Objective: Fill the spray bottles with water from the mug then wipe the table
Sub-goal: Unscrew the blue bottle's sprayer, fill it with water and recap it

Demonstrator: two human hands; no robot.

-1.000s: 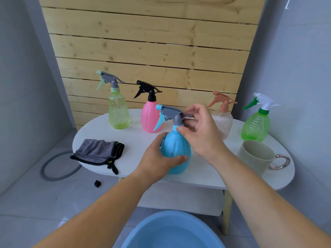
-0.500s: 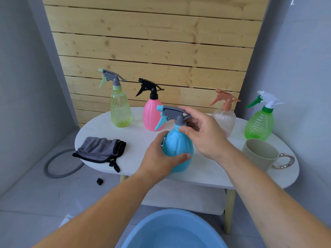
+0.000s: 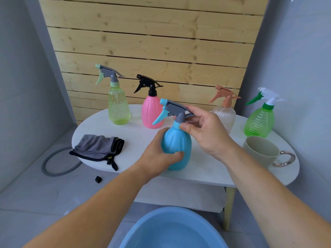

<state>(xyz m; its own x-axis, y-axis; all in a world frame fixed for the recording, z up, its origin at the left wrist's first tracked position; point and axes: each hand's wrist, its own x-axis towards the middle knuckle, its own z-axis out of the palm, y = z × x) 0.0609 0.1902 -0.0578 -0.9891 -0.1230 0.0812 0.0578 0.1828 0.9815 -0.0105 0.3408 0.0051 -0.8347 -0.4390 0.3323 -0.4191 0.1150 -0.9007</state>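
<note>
Left hand (image 3: pixel 159 154) grips the blue spray bottle (image 3: pixel 176 147) body; right hand (image 3: pixel 206 133) fingers pinch its grey trigger head (image 3: pixel 176 109) and collar.

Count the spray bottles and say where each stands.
5: yellow-green bottle back left; pink bottle beside it; blue bottle front centre, held; clear bottle behind the right hand; green bottle far right.

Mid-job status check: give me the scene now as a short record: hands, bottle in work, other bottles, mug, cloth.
left hand: grips the blue bottle, upright on the table
right hand: pinches its spray head at the collar; head not yet off
other bottles: yellow-green, pink, clear, green, along the back, heads on
mug: right of the blue bottle, upright
cloth: crumpled at the table's left end
basin: blue, below the near edge
</note>
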